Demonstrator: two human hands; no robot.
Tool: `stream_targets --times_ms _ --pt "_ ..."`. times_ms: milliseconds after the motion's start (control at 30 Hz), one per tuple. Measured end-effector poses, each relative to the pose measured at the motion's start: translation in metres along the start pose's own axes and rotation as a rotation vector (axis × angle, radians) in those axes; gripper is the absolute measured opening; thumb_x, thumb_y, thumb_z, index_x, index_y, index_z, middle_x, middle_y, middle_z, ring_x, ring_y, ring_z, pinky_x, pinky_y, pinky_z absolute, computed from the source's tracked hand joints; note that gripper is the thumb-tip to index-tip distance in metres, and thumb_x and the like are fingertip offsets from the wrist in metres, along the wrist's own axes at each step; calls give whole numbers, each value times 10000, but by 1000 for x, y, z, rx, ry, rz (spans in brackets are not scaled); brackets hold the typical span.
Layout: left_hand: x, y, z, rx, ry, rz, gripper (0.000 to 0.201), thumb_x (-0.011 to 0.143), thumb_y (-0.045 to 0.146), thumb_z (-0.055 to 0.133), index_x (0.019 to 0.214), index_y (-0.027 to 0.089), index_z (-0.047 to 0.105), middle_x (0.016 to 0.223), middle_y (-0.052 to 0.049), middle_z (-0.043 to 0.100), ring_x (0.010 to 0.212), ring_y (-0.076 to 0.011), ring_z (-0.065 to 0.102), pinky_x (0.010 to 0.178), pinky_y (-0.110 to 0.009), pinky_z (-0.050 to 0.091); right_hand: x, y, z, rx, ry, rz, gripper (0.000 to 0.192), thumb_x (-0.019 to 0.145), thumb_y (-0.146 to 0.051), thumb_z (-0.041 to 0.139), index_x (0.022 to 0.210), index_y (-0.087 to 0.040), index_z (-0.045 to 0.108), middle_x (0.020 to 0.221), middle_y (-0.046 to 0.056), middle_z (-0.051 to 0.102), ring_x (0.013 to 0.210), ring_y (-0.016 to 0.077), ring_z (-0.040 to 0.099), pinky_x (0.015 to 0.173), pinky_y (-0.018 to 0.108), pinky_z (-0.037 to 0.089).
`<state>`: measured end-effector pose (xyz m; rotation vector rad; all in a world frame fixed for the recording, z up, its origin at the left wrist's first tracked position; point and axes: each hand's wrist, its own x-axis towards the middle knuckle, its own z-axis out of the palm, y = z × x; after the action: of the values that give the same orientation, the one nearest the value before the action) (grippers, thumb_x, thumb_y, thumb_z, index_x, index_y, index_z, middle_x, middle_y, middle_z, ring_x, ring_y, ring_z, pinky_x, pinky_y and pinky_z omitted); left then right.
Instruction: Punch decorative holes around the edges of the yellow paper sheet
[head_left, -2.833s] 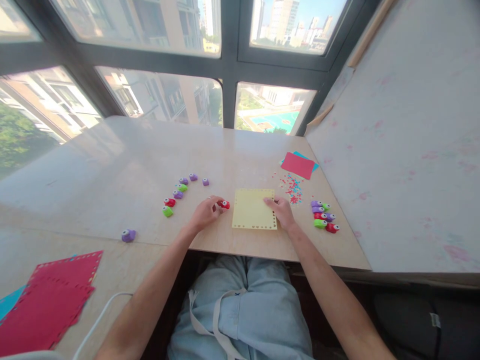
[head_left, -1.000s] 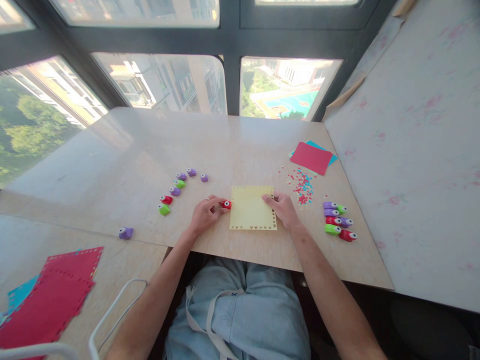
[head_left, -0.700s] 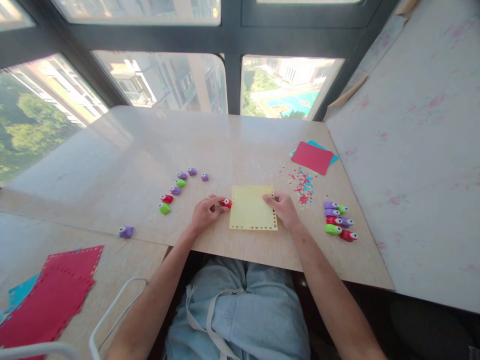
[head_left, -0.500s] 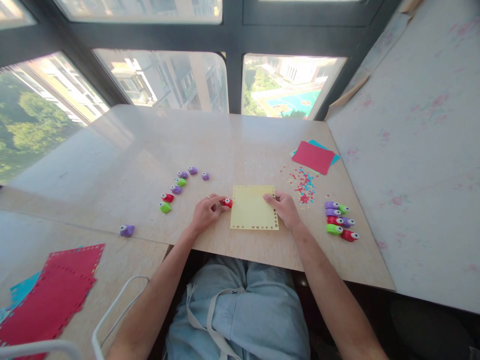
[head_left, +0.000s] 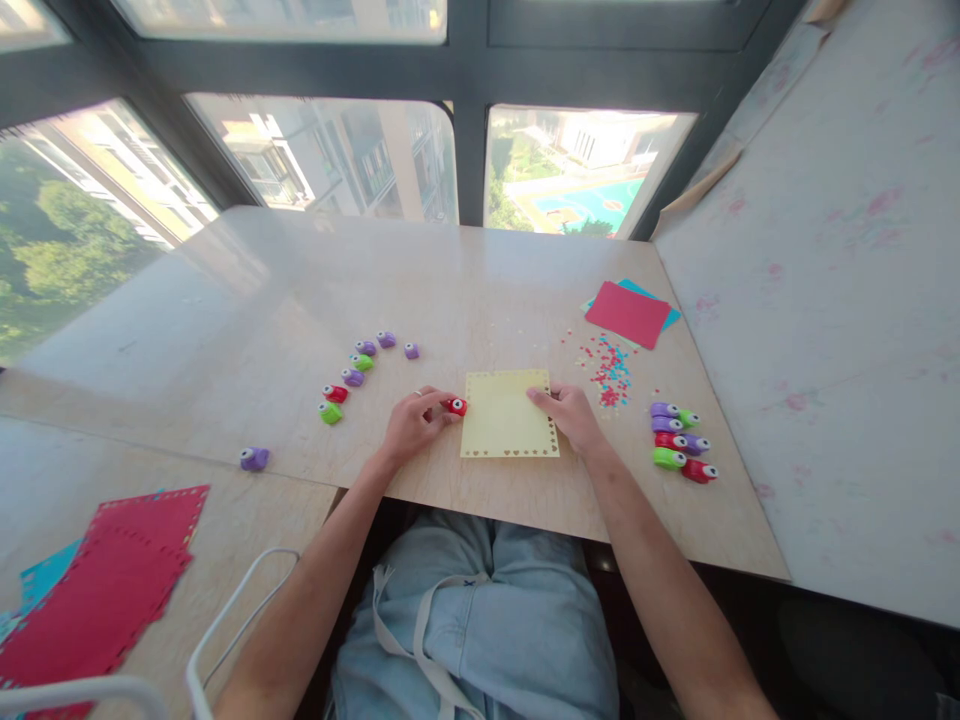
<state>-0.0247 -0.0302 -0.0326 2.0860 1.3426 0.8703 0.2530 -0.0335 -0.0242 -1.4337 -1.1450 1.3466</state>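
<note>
Far left, near edge: a stack of red sheets (head_left: 105, 590) with punched borders lies over a blue sheet (head_left: 41, 580), beside a white chair frame (head_left: 225, 620). On the pale surface (head_left: 300, 290) a lone purple punch (head_left: 254, 459) sits apart, then a curved row of small punches (head_left: 358, 370), green, red and purple, well clear of the work. Left hand (head_left: 411, 425) is closed on a red punch (head_left: 455, 406), fingertips pinching it at the left edge of the yellow sheet (head_left: 508, 425), about midway up that edge; punch touches or just overlaps the paper, cannot tell which. Across the earlier frames the hand and punch sit at almost the same spot on that edge, and only the camera view drifts; so little has changed, and the reading is of a press in progress or a pause on one hole, not a shift to a new position. The yellow sheet lies flat near the front edge of the surface, with small heart cut-outs along its bottom and right borders and small holes along the top. Right hand (head_left: 571, 418) rests curled on the sheet's right edge, pinning it down, holding nothing else. Further right: scattered red and blue confetti (head_left: 607, 365), a red sheet over a blue one (head_left: 628, 314), and a cluster of punches (head_left: 681, 442) near the wall-side panel (head_left: 840, 300).
</note>
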Motion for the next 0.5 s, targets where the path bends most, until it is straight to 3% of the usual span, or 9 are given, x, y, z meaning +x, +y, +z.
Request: stream_targets --times_ms 500 --pt "1 5 -2 0 -6 8 247 834 354 693 1043 224 719 915 -22 667 537 -67 459 559 -213 412 8 5 5 -56 -2 -10 454 682 -534 734 870 -121 718 831 101 745 665 203 677 558 273 504"
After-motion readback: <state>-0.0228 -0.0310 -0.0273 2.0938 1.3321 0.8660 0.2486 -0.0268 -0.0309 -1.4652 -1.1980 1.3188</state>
